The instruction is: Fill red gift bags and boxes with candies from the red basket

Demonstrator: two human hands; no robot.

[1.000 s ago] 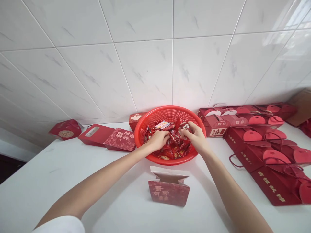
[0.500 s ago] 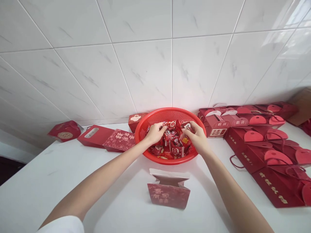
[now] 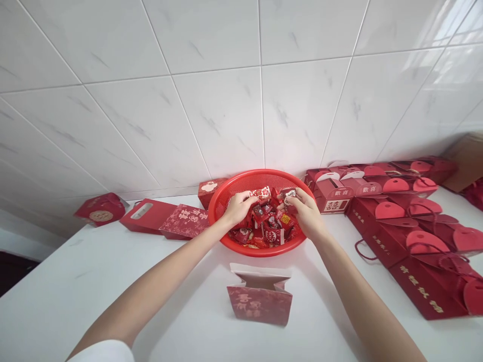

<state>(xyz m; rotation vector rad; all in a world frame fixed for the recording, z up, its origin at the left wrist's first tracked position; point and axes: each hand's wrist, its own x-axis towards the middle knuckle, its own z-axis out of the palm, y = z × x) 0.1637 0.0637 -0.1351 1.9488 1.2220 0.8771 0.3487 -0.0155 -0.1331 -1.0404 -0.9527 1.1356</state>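
Note:
Both hands are over a red plastic basket (image 3: 260, 253) heaped with wrapped candies (image 3: 264, 221). My left hand (image 3: 240, 207) pinches a red-and-white patterned candy (image 3: 260, 193) at the basket's left side. On the right, my right hand (image 3: 305, 210) grips a dark red wrapped candy (image 3: 290, 195) with white print between thumb and fingers. In front of the basket stands a red paper gift bag (image 3: 260, 304), upright, its mouth spread and its inside shadowed.
Flat red bags (image 3: 184, 221) lie left of the basket, with a red hexagonal box (image 3: 101, 209) farther left. A small red box (image 3: 211, 190) stands behind. Rows of red gift boxes (image 3: 400, 251) fill the right, against the tiled wall (image 3: 219, 115).
My right hand has taken hold of the dark red candy and raised it a little. My left hand keeps its patterned candy. The view has shifted slightly.

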